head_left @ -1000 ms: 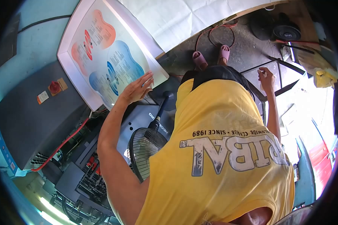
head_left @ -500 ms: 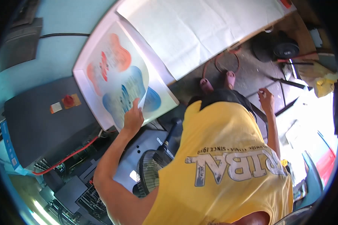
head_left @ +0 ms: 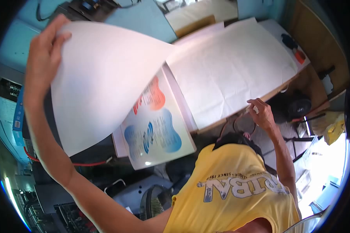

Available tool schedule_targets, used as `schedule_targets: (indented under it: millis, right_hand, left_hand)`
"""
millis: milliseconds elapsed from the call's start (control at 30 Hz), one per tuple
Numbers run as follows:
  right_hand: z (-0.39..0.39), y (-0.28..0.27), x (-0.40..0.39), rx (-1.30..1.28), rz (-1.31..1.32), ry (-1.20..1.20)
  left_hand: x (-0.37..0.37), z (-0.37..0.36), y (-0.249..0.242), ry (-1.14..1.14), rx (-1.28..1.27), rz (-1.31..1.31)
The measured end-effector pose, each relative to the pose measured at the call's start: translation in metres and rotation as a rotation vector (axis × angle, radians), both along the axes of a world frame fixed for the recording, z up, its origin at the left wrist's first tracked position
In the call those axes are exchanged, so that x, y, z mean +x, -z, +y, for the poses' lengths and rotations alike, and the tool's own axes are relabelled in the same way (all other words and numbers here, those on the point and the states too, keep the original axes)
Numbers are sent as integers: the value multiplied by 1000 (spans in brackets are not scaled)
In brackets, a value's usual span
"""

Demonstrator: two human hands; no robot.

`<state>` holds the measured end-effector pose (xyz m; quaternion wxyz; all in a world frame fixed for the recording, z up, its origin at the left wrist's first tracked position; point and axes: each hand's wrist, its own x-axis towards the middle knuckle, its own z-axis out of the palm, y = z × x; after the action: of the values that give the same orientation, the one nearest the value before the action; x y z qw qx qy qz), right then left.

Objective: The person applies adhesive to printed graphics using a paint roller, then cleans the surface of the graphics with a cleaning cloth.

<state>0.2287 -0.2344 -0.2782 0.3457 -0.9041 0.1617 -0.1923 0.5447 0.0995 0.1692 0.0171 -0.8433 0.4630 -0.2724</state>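
My left hand is raised at the upper left, closed on the edge of a large sheet of paper. The sheet curves up with its plain white side showing. Beneath it lies a printed sheet with red and blue cloud-like shapes; its upper left part is hidden by the lifted sheet. My right hand hovers by the front edge of the table, fingers curled together. A small pale spot shows at its fingertips, too small to name.
A wide, creased white sheet covers the table to the right. Scissors or a similar tool with an orange handle lie at its far right end. A fan stands below, and a red cable runs at the left.
My left hand has lifted a sheet up and to the left, uncovering the printed sheet under it. My right hand has moved up to the table edge. The view has shifted.
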Motion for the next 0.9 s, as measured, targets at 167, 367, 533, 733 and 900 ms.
schedule_targets:
  millis: [167, 367, 533, 733, 900]
  right_hand:
    - [-21, -80, 57, 55, -122, 69]
    - [-117, 4, 85, 250, -242, 190]
    - [-180, 67, 79, 986, -301, 203]
    - [-215, 174, 53, 1799, -639, -22]
    - [-197, 136, 6, 1780, -414, 391]
  left_hand:
    - [30, -39, -121, 216, -131, -76]
    - [91, -88, -201, 287, -428, 105]
    - [139, -146, -156, 180, -795, 356]
    - [189, -226, 29, 144, -850, 725]
    - [223, -256, 222, 9, -842, 1001]
